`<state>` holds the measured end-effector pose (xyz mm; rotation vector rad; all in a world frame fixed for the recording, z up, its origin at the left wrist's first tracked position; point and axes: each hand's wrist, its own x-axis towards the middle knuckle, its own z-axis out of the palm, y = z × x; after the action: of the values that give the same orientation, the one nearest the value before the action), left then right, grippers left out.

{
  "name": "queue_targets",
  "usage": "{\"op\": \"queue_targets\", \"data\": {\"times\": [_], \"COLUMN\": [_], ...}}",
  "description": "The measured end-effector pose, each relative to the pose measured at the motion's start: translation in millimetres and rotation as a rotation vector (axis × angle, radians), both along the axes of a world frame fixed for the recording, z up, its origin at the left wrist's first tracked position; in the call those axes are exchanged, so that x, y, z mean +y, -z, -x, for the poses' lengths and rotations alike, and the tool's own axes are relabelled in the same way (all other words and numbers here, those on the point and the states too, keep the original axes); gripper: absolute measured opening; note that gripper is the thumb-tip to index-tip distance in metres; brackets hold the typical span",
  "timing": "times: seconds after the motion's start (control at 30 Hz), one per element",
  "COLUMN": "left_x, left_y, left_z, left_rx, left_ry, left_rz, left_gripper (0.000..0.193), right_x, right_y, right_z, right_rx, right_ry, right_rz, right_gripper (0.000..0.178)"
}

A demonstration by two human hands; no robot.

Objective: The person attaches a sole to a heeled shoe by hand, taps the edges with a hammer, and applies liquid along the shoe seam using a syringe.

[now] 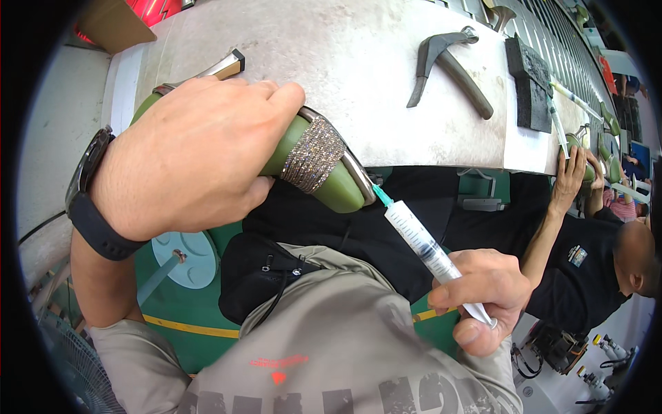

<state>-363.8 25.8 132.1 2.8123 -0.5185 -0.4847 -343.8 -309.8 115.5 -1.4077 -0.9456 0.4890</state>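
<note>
My left hand [200, 152], with a dark watch on its wrist, is closed over a sandal [315, 154] fitted on a green shoe last [339, 190]. A glittery strap wraps round the last near its toe. The heel end points toward the table's far left. My right hand [486, 293] grips a clear syringe [422, 238] by its plunger end, thumb at the plunger. Its green needle tip [381, 194] meets the edge of the sandal's sole by the toe. Whether liquid comes out is too small to tell.
A hammer [448, 65] lies on the pale worktable [331, 55], with a black block [529, 83] to its right. A co-worker [572, 255] sits at the right, hands on another green last. A red object [155, 8] and a cardboard piece [114, 24] are at far left.
</note>
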Motion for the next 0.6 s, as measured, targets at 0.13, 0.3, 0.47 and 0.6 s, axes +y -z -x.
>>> {"op": "queue_targets", "data": {"times": [0.13, 0.3, 0.47, 0.6], "left_x": [0.0, -1.2, -1.2, 6.2], "left_y": [2.3, -1.0, -3.7, -13.1], "left_z": [1.6, -1.7, -7.7, -4.2], "left_rx": [-0.010, -0.010, -0.003, -0.063], "left_ry": [0.001, 0.011, 0.012, -0.026], "left_rz": [0.006, -0.003, 0.034, 0.171], "left_gripper": [0.053, 0.053, 0.056, 0.066], "right_x": [-4.9, -14.2, -30.0, -50.7], "right_y": [5.5, 4.0, -2.1, -3.7], "right_z": [3.1, 5.1, 9.2, -36.1], "right_rx": [-0.012, 0.006, 0.060, 0.187], "right_ry": [0.003, -0.009, 0.142, 0.608], "right_rz": [-0.028, -0.025, -0.029, -0.044], "right_gripper": [0.027, 0.029, 0.042, 0.054]}}
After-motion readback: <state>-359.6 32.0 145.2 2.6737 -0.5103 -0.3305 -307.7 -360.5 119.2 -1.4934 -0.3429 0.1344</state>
